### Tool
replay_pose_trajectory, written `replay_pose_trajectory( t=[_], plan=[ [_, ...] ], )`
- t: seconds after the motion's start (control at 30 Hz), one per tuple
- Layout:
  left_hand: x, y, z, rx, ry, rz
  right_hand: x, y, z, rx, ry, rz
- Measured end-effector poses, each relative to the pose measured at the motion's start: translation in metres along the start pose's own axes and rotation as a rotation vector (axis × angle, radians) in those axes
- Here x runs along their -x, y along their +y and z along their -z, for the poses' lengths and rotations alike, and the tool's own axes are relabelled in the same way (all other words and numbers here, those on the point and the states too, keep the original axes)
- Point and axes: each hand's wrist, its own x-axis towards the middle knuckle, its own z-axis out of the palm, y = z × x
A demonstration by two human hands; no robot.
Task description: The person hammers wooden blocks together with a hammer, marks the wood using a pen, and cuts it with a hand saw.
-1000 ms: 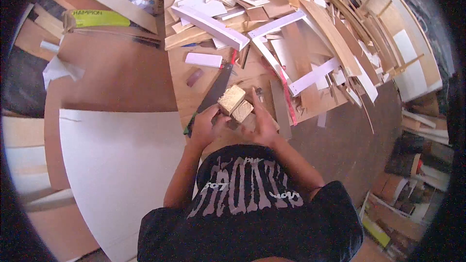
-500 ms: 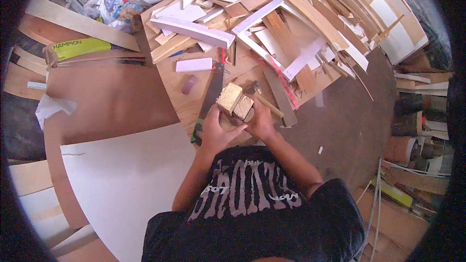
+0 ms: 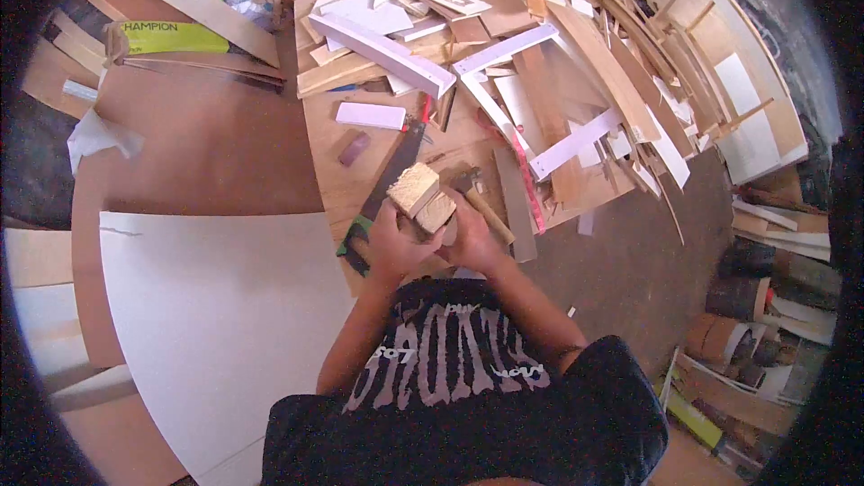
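In front of my chest I hold two short wood blocks side by side, their pale, rough-cut ends facing up. My left hand [image 3: 394, 241] is closed around the left side of the larger block [image 3: 414, 187]. From the other side my right hand [image 3: 474, 236] grips the smaller block [image 3: 436, 211]. The lower parts of both blocks are hidden by my fingers. Left of my left hand lies a handsaw [image 3: 392, 165] with a green and black handle. A hammer [image 3: 489, 214] with a wooden handle rests close to my right hand.
The plywood worktop [image 3: 328, 189] carries a purple-grey block [image 3: 354, 148], a pale lilac strip [image 3: 371, 115] and a red tape measure [image 3: 528, 184]. Behind them is a heap of offcuts and long boards [image 3: 594, 63]. A large white sheet [image 3: 216, 324] lies to the left.
My head view has shifted, so the worktop sits differently in the frame. The two blocks have tilted slightly and moved a little left in view, still held in both hands.
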Motion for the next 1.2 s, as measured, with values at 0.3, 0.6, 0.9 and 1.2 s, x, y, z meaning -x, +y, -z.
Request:
replay_pose_trajectory(
  t=[0.3,0.6,0.9,1.2],
  plan=[
    [0.018,-0.020,-0.014,0.027,-0.040,0.140,-0.047,0.095,0.060,-0.077,-0.269,-0.381],
    [0.023,-0.026,-0.017,0.030,-0.045,0.328,-0.162,0.242,-0.045,0.107,-0.005,-0.133],
    [0.033,-0.003,-0.025,0.112,0.018,0.477,-0.204,0.232,-0.034,0.323,-0.313,-0.363],
    [0.029,0.020,-0.028,0.155,0.112,0.406,-0.192,0.246,-0.025,0.615,-0.480,-0.264]
  ],
)
